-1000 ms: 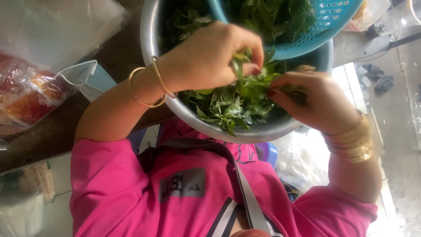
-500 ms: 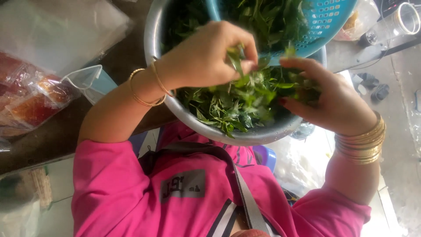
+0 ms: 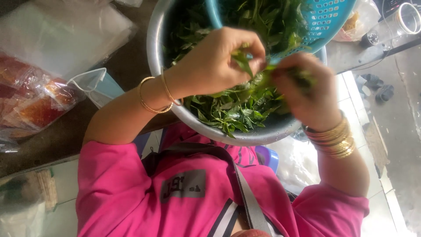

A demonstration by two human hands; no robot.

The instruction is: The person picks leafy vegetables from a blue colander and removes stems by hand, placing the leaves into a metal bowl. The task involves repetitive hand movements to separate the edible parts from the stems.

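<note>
A steel bowl (image 3: 175,115) holds a heap of green leafy stems (image 3: 232,109). A blue plastic colander (image 3: 326,22), also full of greens, rests in the bowl's far side. My left hand (image 3: 215,63), with thin gold bangles on the wrist, pinches a leafy sprig between thumb and fingers above the bowl. My right hand (image 3: 305,94), blurred by motion and wearing a stack of gold bangles, grips the other end of the greens right beside it. The fingertips of both hands nearly touch over the leaves.
Plastic bags with red contents (image 3: 35,105) and a clear plastic bag (image 3: 66,30) lie on the dark table at the left, beside a pale blue face mask (image 3: 94,85). A glass jar (image 3: 405,19) stands top right. Sandals (image 3: 372,85) sit on the floor.
My right hand has come up and left from the bowl's near rim to meet my left hand. The left hand has stayed over the greens, still pinching a sprig.
</note>
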